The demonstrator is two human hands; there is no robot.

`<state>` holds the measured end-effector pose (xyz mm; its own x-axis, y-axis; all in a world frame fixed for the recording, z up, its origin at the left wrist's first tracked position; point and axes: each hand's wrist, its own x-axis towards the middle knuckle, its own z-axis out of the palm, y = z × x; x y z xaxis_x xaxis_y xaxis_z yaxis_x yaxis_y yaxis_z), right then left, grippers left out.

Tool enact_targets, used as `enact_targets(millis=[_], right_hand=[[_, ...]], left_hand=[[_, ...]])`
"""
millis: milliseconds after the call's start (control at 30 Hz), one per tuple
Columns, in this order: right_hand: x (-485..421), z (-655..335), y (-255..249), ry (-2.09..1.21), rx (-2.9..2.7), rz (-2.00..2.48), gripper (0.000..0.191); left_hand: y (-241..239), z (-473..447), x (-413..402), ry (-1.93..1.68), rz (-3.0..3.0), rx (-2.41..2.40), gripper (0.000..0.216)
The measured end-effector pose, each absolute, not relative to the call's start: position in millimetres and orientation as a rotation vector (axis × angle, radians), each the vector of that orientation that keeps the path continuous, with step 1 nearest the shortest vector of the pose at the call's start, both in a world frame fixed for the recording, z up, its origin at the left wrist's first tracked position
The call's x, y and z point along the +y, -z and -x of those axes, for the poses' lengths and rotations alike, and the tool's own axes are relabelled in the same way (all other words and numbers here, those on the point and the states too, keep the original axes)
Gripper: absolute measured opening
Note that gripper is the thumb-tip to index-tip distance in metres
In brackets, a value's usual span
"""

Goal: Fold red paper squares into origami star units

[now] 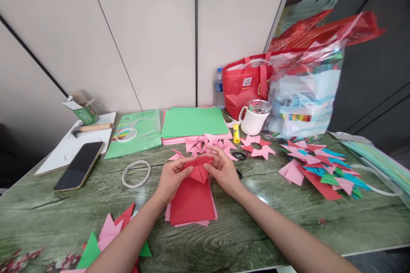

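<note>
Between my two hands is a folded piece of red paper (200, 171), its lower end coming to a point. My left hand (173, 178) pinches its left side with thumb and fingers. On the other side, my right hand (224, 171) grips the right edge, its thumb on the front. Below the folded piece lies a stack of red and pink paper squares (192, 204), partly covered by it. Just behind my hands sit several folded pink paper pieces (211, 141).
Green sheets (194, 121) lie at the back beside a glue stick (236, 133) and a white mug (254, 120). Folded coloured pieces (320, 164) heap at right; others (109, 232) lie front left. A phone (79, 165), hammer (96, 127) and white ring (136, 174) are at left.
</note>
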<state>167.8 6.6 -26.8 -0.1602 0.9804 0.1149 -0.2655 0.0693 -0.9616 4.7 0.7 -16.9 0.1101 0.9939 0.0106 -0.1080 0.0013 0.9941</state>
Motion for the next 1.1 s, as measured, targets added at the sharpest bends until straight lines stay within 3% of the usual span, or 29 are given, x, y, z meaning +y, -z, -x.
enact_targets(millis=[167,567,733,900,1000,1100], right_hand=[[8,-167,26,-1.472,-1.080,0.880,0.017],[14,-168,31,-1.446,-0.945,0.880,0.013],[13,-166,26,-1.589,-0.900,0.786,0.022],[12,-165,30,-1.388,-0.982,0.856,0.047],[14,-167,35,-1.346,-0.966,0.898,0.042],[14,-168,34,-1.320,-1.007,0.944,0.032]], left_hand=[[15,-4,1,-1.177,-1.324,1.090,0.017],[9,-8,-3,-1.009,-1.249,1.011,0.029],[16,-10,-2,-1.097,-1.135,1.095,0.028],[12,-9,-3,-1.154,-1.227,1.181,0.029],[8,-11,-5,-1.107,-1.243,1.143,0.041],[8,-13,-7,-0.921,-1.296,1.068,0.026]])
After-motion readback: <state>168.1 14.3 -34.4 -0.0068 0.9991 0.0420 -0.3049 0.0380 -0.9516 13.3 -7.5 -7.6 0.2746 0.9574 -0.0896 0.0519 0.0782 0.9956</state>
